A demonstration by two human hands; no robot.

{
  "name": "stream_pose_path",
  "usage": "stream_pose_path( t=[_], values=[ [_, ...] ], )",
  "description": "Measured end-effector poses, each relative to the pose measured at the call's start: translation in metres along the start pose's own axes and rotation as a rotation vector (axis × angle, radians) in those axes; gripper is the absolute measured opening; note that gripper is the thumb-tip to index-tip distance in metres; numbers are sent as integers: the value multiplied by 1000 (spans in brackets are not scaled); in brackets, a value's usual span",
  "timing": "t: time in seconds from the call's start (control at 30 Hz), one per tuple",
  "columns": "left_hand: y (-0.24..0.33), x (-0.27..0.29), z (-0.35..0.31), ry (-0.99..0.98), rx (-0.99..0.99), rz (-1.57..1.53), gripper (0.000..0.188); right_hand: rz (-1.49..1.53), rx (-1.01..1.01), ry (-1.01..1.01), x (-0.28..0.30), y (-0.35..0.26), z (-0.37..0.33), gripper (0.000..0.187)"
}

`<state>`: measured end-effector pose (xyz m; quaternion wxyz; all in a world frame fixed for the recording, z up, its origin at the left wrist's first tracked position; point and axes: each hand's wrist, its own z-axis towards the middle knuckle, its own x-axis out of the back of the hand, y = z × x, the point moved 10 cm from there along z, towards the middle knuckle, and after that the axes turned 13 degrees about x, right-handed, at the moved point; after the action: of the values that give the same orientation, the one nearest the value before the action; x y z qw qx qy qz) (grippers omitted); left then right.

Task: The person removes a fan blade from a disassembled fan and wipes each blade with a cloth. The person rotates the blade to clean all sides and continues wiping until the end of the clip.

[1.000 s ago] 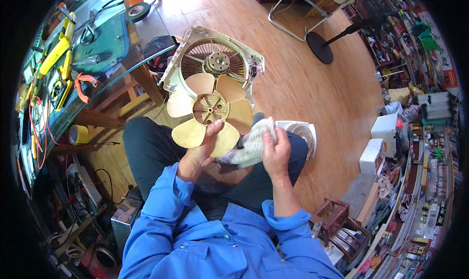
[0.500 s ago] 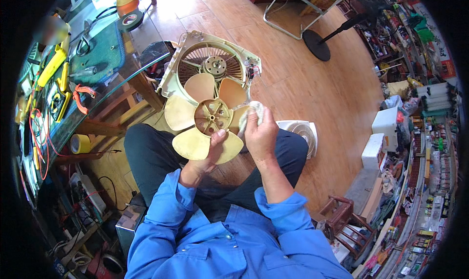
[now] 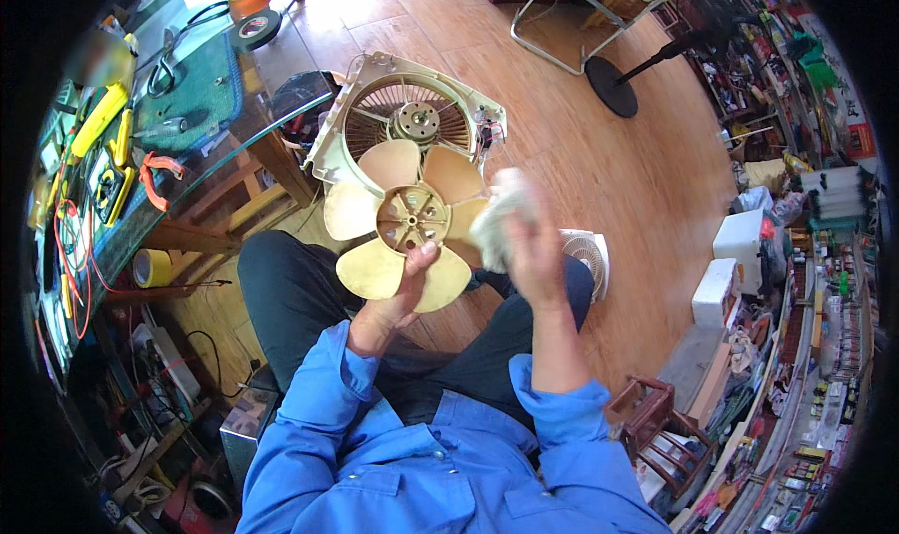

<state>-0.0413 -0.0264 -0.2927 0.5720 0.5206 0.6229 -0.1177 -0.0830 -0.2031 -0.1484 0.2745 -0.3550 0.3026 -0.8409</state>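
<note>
My left hand (image 3: 408, 286) grips a yellowed plastic fan blade (image 3: 361, 210) from below, its thumb on the rim of the round hub. The hub faces up, and the blade is held above my lap. In my right hand (image 3: 538, 258), somewhat smeared by motion, is a crumpled whitish rag (image 3: 507, 218) at the right-hand blade's outer edge. Whether the rag touches that blade I cannot tell. Just beyond lies an opened fan housing (image 3: 331, 150) with a bare motor (image 3: 418, 120) at its centre; the fan blade covers part of its near side.
On the left, a glass-topped workbench (image 3: 208, 174) carries red-handled pliers (image 3: 157, 180), black tape (image 3: 256, 30) and yellow tools. A white fan grille (image 3: 582, 253) lies beside my right knee. Farther off stands a black pedestal fan (image 3: 613, 87). Crowded shelves line the right, near a small wooden stool (image 3: 646, 412).
My right hand has moved right, carrying the rag outward along the blade. The fan blade has shifted very slightly right, still in my left hand.
</note>
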Motion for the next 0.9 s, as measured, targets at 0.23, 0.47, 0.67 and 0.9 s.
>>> stream_pose_path(
  t=[0.23,0.47,0.67,0.9],
  values=[
    [8,-12,-3,-92,23,2,64,-178,44,-162,-44,-3,-5,29],
    [10,-23,-3,-81,-40,130,64,-28,-362,182,-18,56,-46,29],
    [0,-6,1,-108,71,8,56,662,-803,710,25,125,-79,27],
    [-7,3,0,-1,127,-65,50,-277,213,-159,-35,-23,-35,25]
  ],
)
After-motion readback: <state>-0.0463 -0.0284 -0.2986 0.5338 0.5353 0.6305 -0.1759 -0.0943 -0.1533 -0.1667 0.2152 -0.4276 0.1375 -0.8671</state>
